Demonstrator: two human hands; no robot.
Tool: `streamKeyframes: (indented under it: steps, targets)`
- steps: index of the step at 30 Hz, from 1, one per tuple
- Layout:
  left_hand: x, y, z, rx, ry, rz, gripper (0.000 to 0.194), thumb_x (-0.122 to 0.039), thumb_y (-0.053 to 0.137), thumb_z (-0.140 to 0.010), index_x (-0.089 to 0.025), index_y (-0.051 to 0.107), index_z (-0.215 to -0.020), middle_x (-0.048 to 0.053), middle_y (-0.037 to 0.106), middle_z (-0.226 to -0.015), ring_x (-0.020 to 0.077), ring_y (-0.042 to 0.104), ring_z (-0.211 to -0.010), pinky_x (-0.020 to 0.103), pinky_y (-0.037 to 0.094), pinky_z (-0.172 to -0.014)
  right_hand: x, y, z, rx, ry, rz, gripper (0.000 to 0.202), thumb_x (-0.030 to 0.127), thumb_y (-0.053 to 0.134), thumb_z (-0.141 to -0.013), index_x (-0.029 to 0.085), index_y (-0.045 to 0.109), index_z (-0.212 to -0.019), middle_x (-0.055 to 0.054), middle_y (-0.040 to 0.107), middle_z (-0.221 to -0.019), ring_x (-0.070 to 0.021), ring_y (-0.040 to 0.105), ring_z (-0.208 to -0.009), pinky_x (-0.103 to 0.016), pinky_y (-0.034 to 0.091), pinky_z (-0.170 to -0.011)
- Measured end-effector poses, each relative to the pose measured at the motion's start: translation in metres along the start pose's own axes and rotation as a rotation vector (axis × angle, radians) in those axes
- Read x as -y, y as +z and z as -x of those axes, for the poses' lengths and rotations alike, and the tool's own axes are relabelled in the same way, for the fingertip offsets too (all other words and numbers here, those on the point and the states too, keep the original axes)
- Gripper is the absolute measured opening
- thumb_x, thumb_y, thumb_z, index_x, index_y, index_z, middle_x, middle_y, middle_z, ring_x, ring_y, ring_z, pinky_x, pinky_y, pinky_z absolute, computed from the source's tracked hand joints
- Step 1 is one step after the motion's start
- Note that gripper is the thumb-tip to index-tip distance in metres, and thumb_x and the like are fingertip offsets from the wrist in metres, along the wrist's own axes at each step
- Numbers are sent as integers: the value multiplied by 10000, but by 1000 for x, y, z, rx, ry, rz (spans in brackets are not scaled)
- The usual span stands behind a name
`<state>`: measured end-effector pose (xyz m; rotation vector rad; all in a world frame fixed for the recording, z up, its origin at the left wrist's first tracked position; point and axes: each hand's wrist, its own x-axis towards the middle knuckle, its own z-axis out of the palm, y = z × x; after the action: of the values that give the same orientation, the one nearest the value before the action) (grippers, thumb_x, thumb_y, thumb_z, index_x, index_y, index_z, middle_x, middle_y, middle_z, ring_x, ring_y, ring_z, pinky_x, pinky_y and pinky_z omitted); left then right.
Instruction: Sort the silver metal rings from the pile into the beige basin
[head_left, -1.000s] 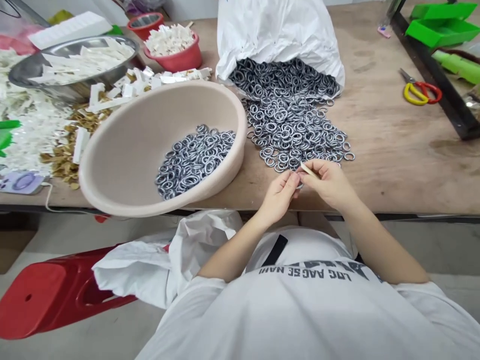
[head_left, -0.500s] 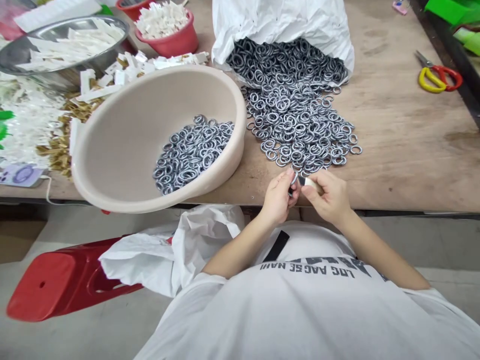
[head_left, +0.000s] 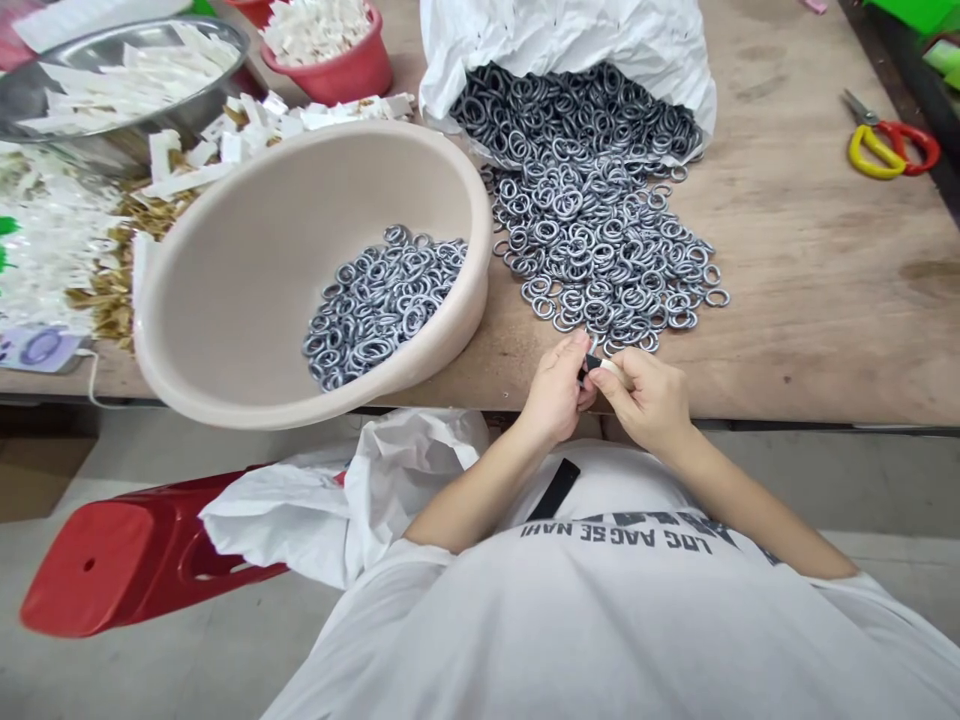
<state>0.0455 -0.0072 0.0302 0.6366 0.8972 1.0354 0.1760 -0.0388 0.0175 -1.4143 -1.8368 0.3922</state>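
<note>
At the table's front edge, my left hand (head_left: 555, 392) is closed on a grey ring (head_left: 589, 342), mostly hidden by its fingers. My right hand (head_left: 651, 398) grips a small tool with a white handle (head_left: 615, 371) and a black end; its exact kind is unclear. That black end meets the ring between my two hands. Just beyond the fingers spreads a heap of loose grey rings (head_left: 607, 250), spilling from a white sack (head_left: 562, 40). To the left, a tilted beige basin (head_left: 217, 300) contains many more rings.
Scissors (head_left: 877, 150) with red and yellow handles lie at the right. A steel bowl (head_left: 135, 140) and a red tub (head_left: 337, 72) hold white pieces at the back left. A red stool (head_left: 90, 570) and a white bag (head_left: 300, 520) are below the table.
The black end of the tool has come left against the ring, with my right hand moving slightly closer to my left. My left hand has barely moved.
</note>
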Motion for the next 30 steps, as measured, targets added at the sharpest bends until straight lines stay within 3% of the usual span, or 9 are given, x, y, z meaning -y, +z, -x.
streamKeyframes:
  steps: [4, 9, 13, 17, 19, 22, 27, 30]
  targets:
    - [-2, -3, 2, 55, -39, -36, 437, -547, 656, -836, -202, 419, -713, -95, 408, -465, 31, 266, -326, 164, 166, -337, 0, -2, -6, 6, 82, -53, 380, 522, 536, -970, 220, 544, -740, 13, 540, -664, -143, 480, -599, -296, 297, -585]
    - [-7, -12, 21, 206, -160, -107, 474, -572, 643, -846, -186, 429, -672, -69, 436, -496, 27, 267, -353, 165, 188, -339, -23, -21, -28, -153, 239, -78, 385, 535, 468, -996, 234, 549, -770, 17, 509, -634, -164, 475, -601, -301, 302, -579]
    - [-22, -26, 25, 50, -9, -60, 375, -501, 700, -827, -161, 556, -764, -43, 543, -596, 33, 378, -400, 170, 317, -381, -22, -18, -32, 66, 126, 214, 298, 522, 653, -896, 225, 655, -926, -53, 663, -891, -216, 583, -757, -309, 301, -603]
    - [-33, -36, 21, -33, 58, -35, 327, -384, 729, -805, -156, 660, -1029, -28, 621, -666, 41, 438, -424, 170, 359, -397, -16, -10, -31, 167, 137, 375, 223, 427, 687, -886, 215, 698, -955, -90, 665, -982, -229, 596, -777, -314, 293, -599]
    - [-33, -36, 18, -27, 22, 2, 312, -375, 717, -798, -168, 648, -1020, -10, 652, -726, 67, 520, -485, 174, 373, -400, -21, -10, -33, 142, 147, 270, 178, 385, 691, -886, 209, 697, -905, -74, 655, -930, -222, 590, -792, -314, 326, -628]
    - [-27, -28, 13, -5, -26, 7, 309, -452, 694, -806, -173, 607, -907, 22, 670, -836, 98, 595, -600, 177, 367, -406, -29, -15, -38, 30, 201, -74, 191, 371, 675, -895, 197, 660, -818, -26, 614, -803, -184, 555, -759, -305, 375, -667]
    - [-12, -7, 9, 29, 114, -251, 357, -479, 763, -780, -179, 577, -830, -31, 542, -713, 45, 396, -523, 172, 238, -429, -14, -22, -33, 121, 395, -722, 306, 502, 693, -864, 209, 607, -835, 49, 507, -665, -97, 420, -520, -250, 323, -481]
    - [-9, 0, 11, 83, 195, -356, 381, -511, 710, -830, -167, 559, -768, -42, 458, -652, 51, 341, -541, 184, 271, -491, -2, -23, -27, 87, 438, -865, 352, 538, 738, -817, 217, 596, -845, 49, 541, -694, -73, 390, -479, -237, 303, -432]
